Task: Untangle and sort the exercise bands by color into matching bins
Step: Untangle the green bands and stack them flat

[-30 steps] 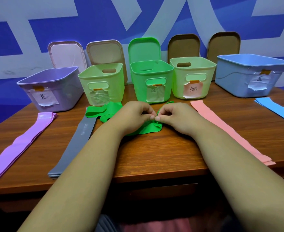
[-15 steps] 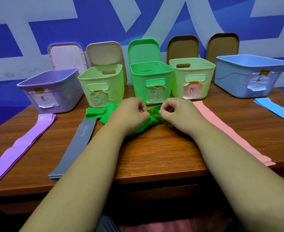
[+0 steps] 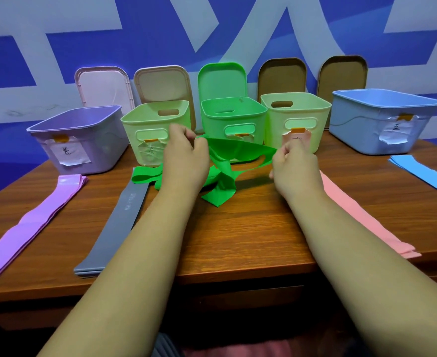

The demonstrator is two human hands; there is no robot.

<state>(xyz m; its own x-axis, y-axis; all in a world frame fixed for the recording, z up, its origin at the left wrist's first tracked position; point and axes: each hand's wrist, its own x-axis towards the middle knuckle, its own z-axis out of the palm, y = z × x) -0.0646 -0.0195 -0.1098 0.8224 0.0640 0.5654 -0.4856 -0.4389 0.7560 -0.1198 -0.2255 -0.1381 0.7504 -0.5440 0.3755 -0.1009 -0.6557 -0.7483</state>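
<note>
A tangled green band (image 3: pixel 227 163) hangs stretched between my hands above the table's middle, with a loose end drooping onto the wood. My left hand (image 3: pixel 184 158) grips its left part and my right hand (image 3: pixel 294 163) pinches its right end. Behind them stands the green bin (image 3: pixel 234 117). Flat on the table lie a purple band (image 3: pixel 32 225), a grey band (image 3: pixel 117 225), a pink band (image 3: pixel 361 215) and a blue band (image 3: pixel 426 173).
A purple bin (image 3: pixel 81 143), two pale green bins (image 3: pixel 150 130) (image 3: pixel 297 119) and a blue bin (image 3: pixel 384 119) stand in a row at the back. Lids (image 3: pixel 104 86) lean against the blue wall. The table's front edge (image 3: pixel 238 276) is near me.
My hands have lifted off the table and moved apart. The green band, bunched between them before, is now pulled open and stretched.
</note>
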